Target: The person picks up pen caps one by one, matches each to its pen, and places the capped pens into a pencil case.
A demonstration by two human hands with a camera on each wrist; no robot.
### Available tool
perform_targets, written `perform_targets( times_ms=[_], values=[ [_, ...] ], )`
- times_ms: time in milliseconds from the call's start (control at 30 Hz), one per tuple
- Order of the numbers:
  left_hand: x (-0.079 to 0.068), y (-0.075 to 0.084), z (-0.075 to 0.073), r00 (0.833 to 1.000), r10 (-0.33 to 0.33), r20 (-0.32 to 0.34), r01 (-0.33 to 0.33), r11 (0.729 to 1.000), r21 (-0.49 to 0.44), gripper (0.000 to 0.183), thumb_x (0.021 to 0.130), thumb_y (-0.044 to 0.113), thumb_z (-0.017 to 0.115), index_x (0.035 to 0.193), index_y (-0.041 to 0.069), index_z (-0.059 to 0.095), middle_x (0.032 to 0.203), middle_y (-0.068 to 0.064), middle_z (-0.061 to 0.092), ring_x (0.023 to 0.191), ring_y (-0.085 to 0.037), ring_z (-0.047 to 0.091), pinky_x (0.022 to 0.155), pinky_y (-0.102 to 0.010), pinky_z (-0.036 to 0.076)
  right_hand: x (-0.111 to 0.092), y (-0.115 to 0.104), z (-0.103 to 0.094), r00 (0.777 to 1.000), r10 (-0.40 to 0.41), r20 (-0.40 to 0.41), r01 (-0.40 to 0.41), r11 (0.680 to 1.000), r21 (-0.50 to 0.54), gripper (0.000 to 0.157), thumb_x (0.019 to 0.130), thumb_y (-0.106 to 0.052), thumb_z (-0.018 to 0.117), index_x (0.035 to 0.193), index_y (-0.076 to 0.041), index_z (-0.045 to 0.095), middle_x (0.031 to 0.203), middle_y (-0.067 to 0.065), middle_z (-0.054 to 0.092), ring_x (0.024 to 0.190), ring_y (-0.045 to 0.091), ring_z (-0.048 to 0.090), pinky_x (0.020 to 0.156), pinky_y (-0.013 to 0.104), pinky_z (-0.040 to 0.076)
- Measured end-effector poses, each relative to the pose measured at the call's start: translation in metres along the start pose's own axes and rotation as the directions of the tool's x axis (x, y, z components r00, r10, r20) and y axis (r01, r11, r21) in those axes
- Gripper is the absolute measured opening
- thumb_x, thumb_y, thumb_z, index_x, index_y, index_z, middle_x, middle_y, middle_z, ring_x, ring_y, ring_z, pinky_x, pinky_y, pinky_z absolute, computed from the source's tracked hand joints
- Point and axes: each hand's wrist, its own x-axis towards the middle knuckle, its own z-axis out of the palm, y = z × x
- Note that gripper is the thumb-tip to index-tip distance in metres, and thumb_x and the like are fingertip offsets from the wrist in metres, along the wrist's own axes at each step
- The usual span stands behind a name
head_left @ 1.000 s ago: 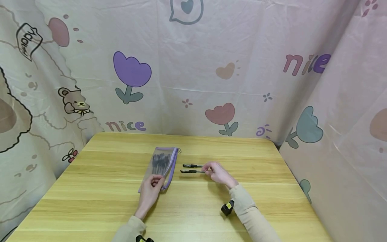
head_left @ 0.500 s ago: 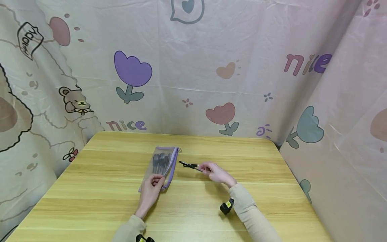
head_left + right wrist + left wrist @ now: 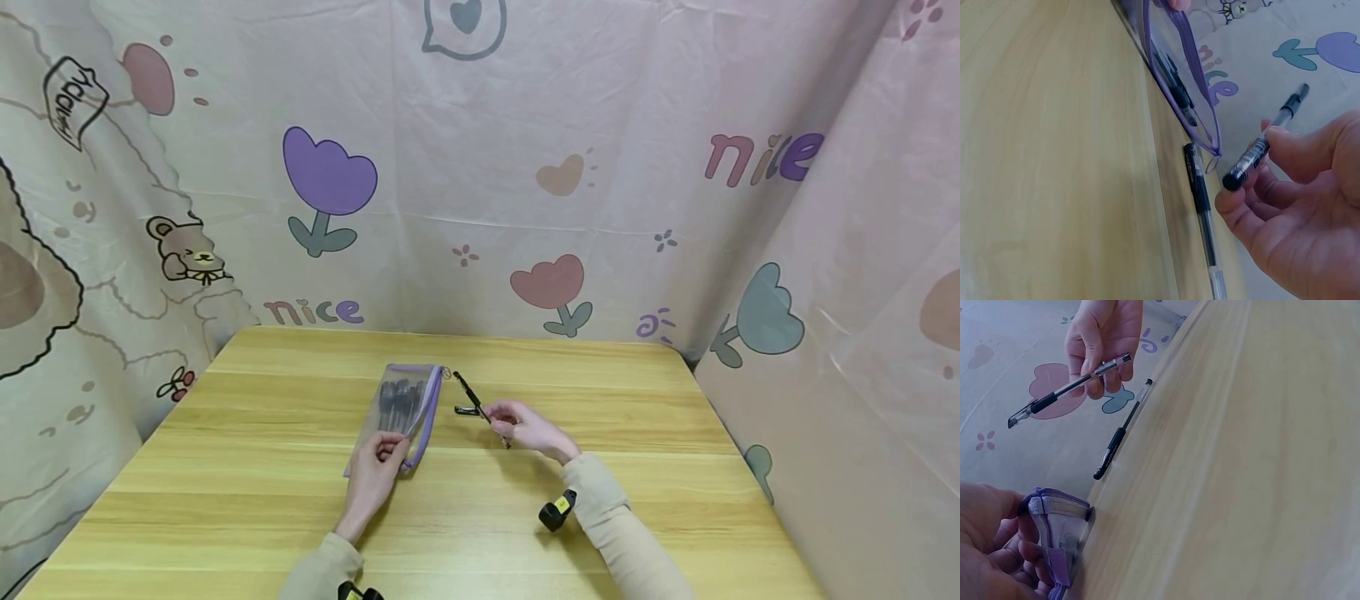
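Note:
A mesh pencil pouch with purple zip edges lies left of centre on the table, several dark pens showing through it. My left hand pinches its near zip edge between thumb and fingers. In the right wrist view the zip edges stand apart in a loop. Right of the pouch, my right hand holds a black gel pen between thumb and fingers, raised and tilted, its black grip away from the fingers. A second gel pen lies on the table below it, partly hidden in the head view.
The wooden table meets a printed cloth backdrop along its back edge. A black wrist camera sits by the right sleeve; another black camera shows beside the left sleeve at the bottom edge.
My right hand has lifted one of the two pens off the table and swung its far end up and away. The left hand and pouch have stayed put.

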Motion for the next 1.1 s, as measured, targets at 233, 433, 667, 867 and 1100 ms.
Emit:
perform_targets(
  times_ms=[233,433,667,867,1100],
  values=[
    [0.000,0.000,0.001,1.000,0.026,-0.013,-0.025,1.000,0.012,0.012,0.093,0.007,0.068,0.101,-0.002,0.070,0.084,-0.013,0.072,0.068,0.000,0.054,0.063,-0.016,0.046,0.001,0.000,0.002,0.999,0.037,0.000,-0.037,0.996,0.079,0.041,0.102,-0.007,0.050,0.136,0.014,0.044,0.131,0.036,0.052,0.121,0.047,0.053,0.095,0.027,0.051],
    [-0.001,0.001,0.002,0.999,0.025,-0.022,-0.025,1.000,0.015,0.011,0.092,0.006,0.068,0.100,-0.001,0.071,0.085,-0.013,0.073,0.067,0.001,0.054,0.063,-0.016,0.046,0.007,0.002,0.006,0.997,0.074,0.002,-0.073,0.982,0.177,0.043,0.100,-0.004,0.053,0.137,0.015,0.042,0.131,0.036,0.049,0.115,0.038,0.058,0.094,0.031,0.056],
    [-0.001,0.001,0.001,0.999,0.038,-0.033,-0.037,0.999,0.020,0.010,0.092,0.006,0.068,0.100,-0.001,0.070,0.084,-0.012,0.072,0.067,0.001,0.053,0.062,-0.015,0.046,0.015,0.000,0.013,0.994,0.102,0.046,-0.112,0.941,0.319,0.044,0.096,0.003,0.055,0.135,0.018,0.038,0.114,0.022,0.055,0.083,0.016,0.062,0.078,0.029,0.060],
    [-0.002,0.003,0.000,0.997,0.057,-0.045,-0.056,0.998,0.026,0.009,0.092,0.006,0.068,0.098,-0.001,0.070,0.083,-0.012,0.071,0.066,0.000,0.053,0.062,-0.016,0.046,0.020,-0.001,0.019,0.990,0.124,0.060,-0.138,0.911,0.390,0.048,0.094,0.003,0.058,0.136,0.018,0.037,0.110,0.013,0.056,0.080,0.018,0.067,0.080,0.034,0.062],
    [0.000,0.003,-0.003,0.998,0.055,-0.043,-0.053,0.998,0.039,0.009,0.092,0.006,0.068,0.099,0.000,0.070,0.084,-0.011,0.071,0.067,0.000,0.053,0.063,-0.015,0.046,0.032,-0.001,0.029,0.977,0.212,0.012,-0.190,0.847,0.497,0.051,0.092,0.007,0.061,0.138,0.012,0.037,0.113,0.015,0.057,0.080,0.022,0.069,0.082,0.037,0.062]
  ],
)
